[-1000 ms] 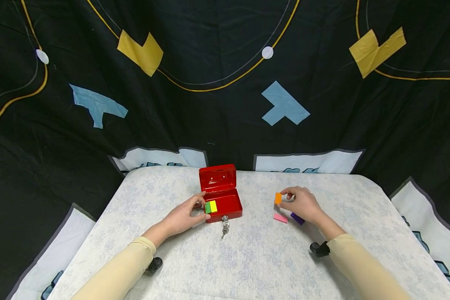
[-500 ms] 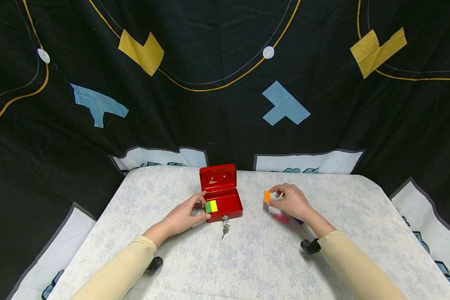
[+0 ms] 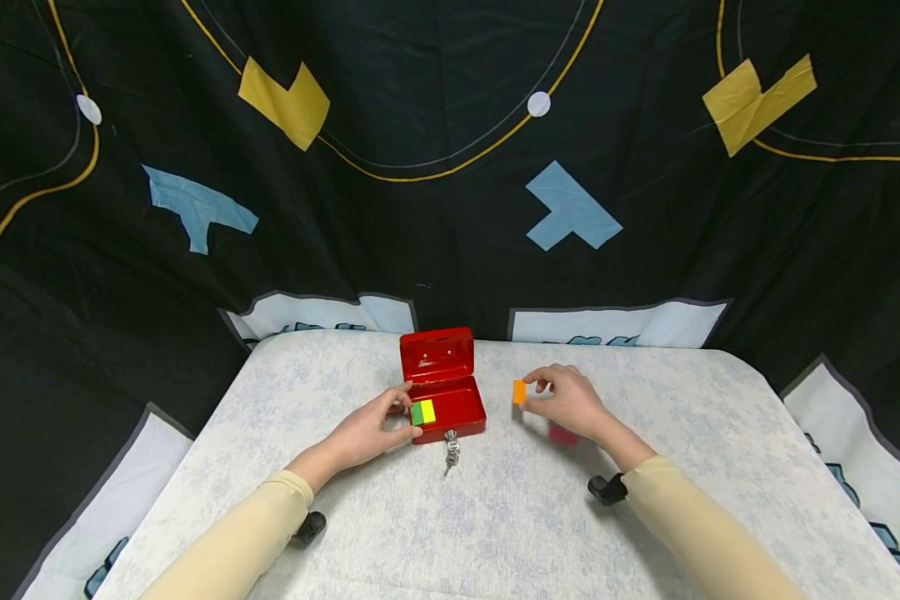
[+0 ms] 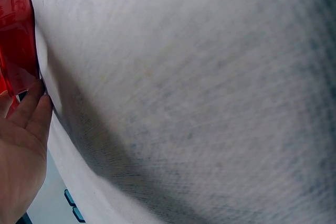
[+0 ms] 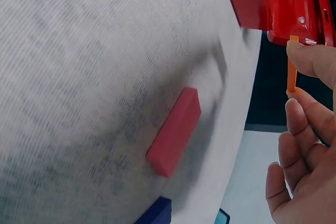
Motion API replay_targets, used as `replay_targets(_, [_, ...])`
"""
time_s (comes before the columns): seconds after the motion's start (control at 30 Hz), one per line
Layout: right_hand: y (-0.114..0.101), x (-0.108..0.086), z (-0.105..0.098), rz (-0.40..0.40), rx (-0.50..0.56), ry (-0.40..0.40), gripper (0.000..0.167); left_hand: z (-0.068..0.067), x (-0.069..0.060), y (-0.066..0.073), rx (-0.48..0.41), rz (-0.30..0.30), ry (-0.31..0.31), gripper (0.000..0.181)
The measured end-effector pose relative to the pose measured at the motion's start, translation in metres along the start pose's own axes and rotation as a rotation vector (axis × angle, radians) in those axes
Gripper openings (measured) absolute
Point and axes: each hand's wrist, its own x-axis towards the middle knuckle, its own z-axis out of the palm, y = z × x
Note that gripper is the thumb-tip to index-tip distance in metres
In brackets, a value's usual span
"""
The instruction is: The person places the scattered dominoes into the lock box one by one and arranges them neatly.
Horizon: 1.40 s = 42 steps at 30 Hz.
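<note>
Both hands at work over the table (image 3: 495,533). With the left hand (image 3: 371,429), holds the left end of the box (image 3: 459,404), thumb at the near corner, forefinger toward the far one. With the right hand (image 3: 566,404), pinches the orange block (image 3: 519,392) between thumb and forefinger, off the table, right of the box and apart from it, the other fingers loosely bent.

Box near the table's far edge, a little left of that edge's middle, with lid (image 3: 437,355) raised at the back. Inside, at the left end, green block (image 3: 417,413) and yellow block (image 3: 428,411) side by side. Keys (image 3: 452,460) at the lock (image 3: 450,437) on the side toward the near edge.

On the right half of the table, pink block (image 3: 562,435) in the right hand's shadow, partly hidden by that hand; just beside it in the right wrist view, one end of a dark block (image 5: 155,212).

Cream sleeves (image 3: 228,542) in from the near edge. Past the far edge, black cloth (image 3: 435,242) with yellow and blue patches.
</note>
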Motion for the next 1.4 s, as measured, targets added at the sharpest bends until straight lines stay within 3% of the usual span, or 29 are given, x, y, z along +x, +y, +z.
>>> replay_targets(1.4, [-0.047,0.025,0.035,-0.062,-0.012,-0.043,0.033,0.000,0.001,0.000,-0.006,-0.010,-0.003,0.041])
